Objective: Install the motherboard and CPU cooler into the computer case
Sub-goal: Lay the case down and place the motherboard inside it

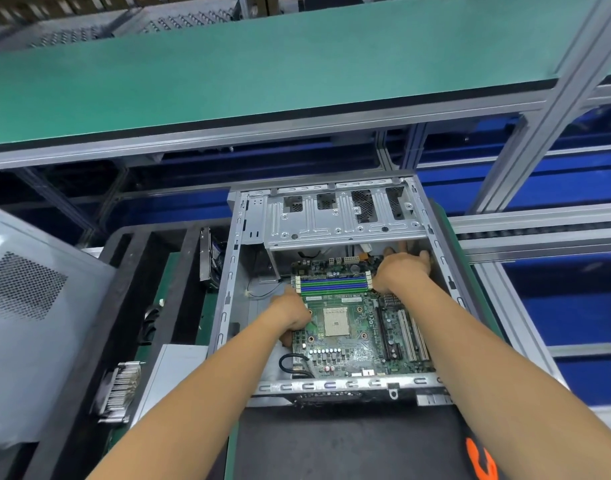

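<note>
Item: computer case [224,306], open side up, on a dark surface [331,445] at 6 o'clock of the view

Contents: motherboard [352,341] inside the case, lying roughly flat on the case floor toward its 3 o'clock side; CPU socket [336,320] bare, memory slots [333,284] unfilled; whether the board is fully seated or screwed down cannot be told

Progress, as judged: board is in the case and is being positioned; fixing it and fitting the cooler remain. A finned CPU cooler [119,393] lies outside the case at 8 o'clock, on the tray, untouched

Left hand [292,311]: at the board's 9 o'clock edge, just beside the socket, fingers curled round that edge and gripping it

Right hand [406,266]: at the board's 1 o'clock corner, fingers stretched out flat and pressing toward the far wall of the case; the fingertips are partly hidden under the drive cage [342,216]

Relation: hands well apart, the board between them, both touching it

Beyond: a detached grey side panel [27,306] at 9 o'clock; a green shelf [262,71] overhead at 12 o'clock
</note>
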Motion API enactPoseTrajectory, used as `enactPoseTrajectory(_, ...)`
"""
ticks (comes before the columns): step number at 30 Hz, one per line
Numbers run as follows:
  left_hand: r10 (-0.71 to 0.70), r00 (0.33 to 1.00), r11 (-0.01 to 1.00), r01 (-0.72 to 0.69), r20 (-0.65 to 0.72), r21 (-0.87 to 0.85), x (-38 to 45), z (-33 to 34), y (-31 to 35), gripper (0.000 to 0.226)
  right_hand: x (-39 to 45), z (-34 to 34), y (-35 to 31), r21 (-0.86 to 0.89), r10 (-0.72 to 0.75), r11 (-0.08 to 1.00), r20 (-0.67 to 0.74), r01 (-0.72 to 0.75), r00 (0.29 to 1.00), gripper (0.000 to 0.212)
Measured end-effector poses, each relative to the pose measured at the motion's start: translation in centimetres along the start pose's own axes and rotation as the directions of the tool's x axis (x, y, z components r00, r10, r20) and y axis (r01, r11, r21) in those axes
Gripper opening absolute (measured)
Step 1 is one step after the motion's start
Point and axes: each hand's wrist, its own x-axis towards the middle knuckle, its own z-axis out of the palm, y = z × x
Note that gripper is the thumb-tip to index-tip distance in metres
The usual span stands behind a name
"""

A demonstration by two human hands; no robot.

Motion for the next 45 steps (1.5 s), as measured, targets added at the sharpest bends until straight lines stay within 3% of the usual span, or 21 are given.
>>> enactPoseTrajectory(2,0.018,1.000,0.990,-0.016,-0.017,0.143,0.3,-0.1,-0.2,0.060,0.0,0.0,0.0,0.021,-0.003,1.000,-0.009,0.003,1.000,0.070)
enactPoseTrajectory(5,0.042,0.999,0.977,-0.035,-0.030,0.212,0.8,-0.1,-0.2,0.063,-0.2,0.0,0.0,0.059,0.001,0.998,-0.054,0.002,0.999,0.062)
enactPoseTrajectory(8,0.080,0.984,0.985,-0.054,-0.160,0.163,1.0,-0.3,-0.7,0.067,-0.5,-0.1,-0.2,0.085,-0.100,0.989,-0.226,0.121,0.969,0.021)
enactPoseTrajectory(10,0.138,0.939,0.987,-0.104,-0.315,0.122,1.1,-0.6,-0.9,0.070,-1.0,-0.2,-0.3,0.099,-0.229,0.954,-0.366,0.282,0.902,0.007)
enactPoseTrajectory(13,0.295,0.873,0.954,-0.249,-0.388,0.167,1.7,-0.9,-0.4,0.073,-1.4,-0.3,-0.8,0.103,-0.415,0.863,-0.413,0.494,0.811,0.011)
enactPoseTrajectory(15,0.350,0.876,0.932,-0.287,-0.333,0.224,1.9,-0.9,0.0,0.070,-1.3,-0.1,-1.3,0.110,-0.499,0.815,-0.365,0.568,0.786,0.038)
enactPoseTrajectory(19,0.405,0.868,0.897,-0.316,-0.287,0.309,2.1,-0.5,0.1,0.052,-0.6,1.0,-2.0,-0.029,-0.537,0.838,-0.216,0.545,0.815,0.058)
enactPoseTrajectory(25,0.475,0.813,0.854,-0.333,-0.337,0.399,2.2,-1.3,0.4,0.030,0.3,1.2,-2.4,-0.053,-0.478,0.875,-0.262,0.482,0.838,0.034)
enactPoseTrajectory(33,0.455,0.776,0.887,-0.350,-0.437,0.301,2.2,-1.5,1.1,0.010,0.5,0.9,-2.3,0.002,-0.422,0.895,-0.328,0.447,0.846,0.015)
enactPoseTrajectory(42,0.353,0.895,0.934,-0.319,-0.272,0.163,2.0,-1.9,0.7,0.034,0.2,1.3,-3.1,-0.043,-0.431,0.897,-0.302,0.440,0.850,0.016)
enactPoseTrajectory(45,0.251,0.909,0.967,-0.247,-0.332,0.055,2.1,-2.2,0.1,0.030,0.3,1.3,-3.0,0.001,-0.415,0.901,-0.290,0.434,0.862,0.019)
